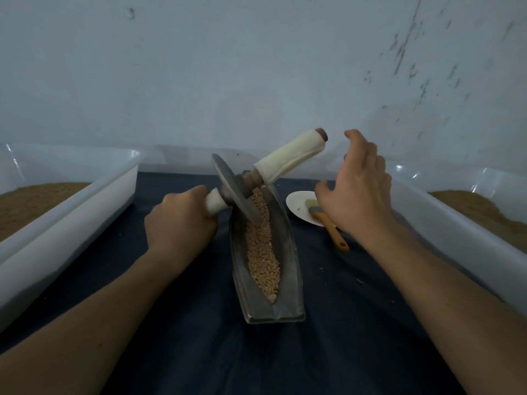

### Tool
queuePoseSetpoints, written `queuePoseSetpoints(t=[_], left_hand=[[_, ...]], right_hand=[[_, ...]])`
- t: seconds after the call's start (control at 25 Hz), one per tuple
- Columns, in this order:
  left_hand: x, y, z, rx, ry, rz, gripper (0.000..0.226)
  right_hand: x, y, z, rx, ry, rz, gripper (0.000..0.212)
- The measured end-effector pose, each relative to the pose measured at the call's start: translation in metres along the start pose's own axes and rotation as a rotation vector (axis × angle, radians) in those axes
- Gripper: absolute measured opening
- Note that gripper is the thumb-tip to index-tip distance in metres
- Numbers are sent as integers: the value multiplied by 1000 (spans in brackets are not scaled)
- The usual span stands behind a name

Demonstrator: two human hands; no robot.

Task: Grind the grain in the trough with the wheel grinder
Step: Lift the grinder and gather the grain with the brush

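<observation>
A narrow grey metal trough [288, 275] lies lengthwise in front of me on a dark blue cloth, with tan grain [262, 252] along its groove. The wheel grinder [231, 192], a grey metal disc on an axle wrapped in pale cloth, stands tilted with its rim in the grain at the trough's far end. My left hand [179, 220] grips the left axle handle. The right handle [291, 158] points up and to the right, free. My right hand [356, 186] hovers just right of that handle, fingers loosely spread, touching nothing.
Two translucent plastic tubs flank the cloth, the left tub [71, 206] and the right tub [462, 223], both holding brownish ground grain. A white paper plate [299, 203] with an orange-handled brush [330, 229] lies right of the trough, under my right hand. A pale wall stands behind.
</observation>
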State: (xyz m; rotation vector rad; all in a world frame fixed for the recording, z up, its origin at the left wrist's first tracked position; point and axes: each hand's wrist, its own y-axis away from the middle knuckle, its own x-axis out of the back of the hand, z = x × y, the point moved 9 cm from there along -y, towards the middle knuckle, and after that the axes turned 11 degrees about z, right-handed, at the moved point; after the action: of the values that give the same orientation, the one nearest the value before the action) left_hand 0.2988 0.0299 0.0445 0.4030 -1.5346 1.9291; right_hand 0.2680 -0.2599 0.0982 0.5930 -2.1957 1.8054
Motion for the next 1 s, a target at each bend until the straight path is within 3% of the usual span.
queuePoseSetpoints(t=[0.08,0.2,0.28,0.52,0.64,0.8,0.88,1.0], left_hand=[[-3,3,-6,73,71,-24,12],[-4,4,-20,225,167,-21,7],[-7,5,-30,309,227,-18,6],[-14,4,-49,433,378,-19,10],[-17,4,-57,497,441,-28,9],[-24,4,-65,548,532,-31,10],[-27,3,-67,559,554,-30,10],[-30,3,-70,566,580,-30,11]], right_hand=[[-14,-4,22,-108,5,-226,66],[-45,31,61,-214,269,-865,53],[-52,48,71,-195,317,-1007,46],[-56,47,61,-174,198,-981,45],[-33,8,42,-190,50,-658,16],[12,-57,-15,-272,-287,-159,11],[11,-64,-54,-261,-425,-75,11],[-12,-43,-95,-117,-418,-86,4]])
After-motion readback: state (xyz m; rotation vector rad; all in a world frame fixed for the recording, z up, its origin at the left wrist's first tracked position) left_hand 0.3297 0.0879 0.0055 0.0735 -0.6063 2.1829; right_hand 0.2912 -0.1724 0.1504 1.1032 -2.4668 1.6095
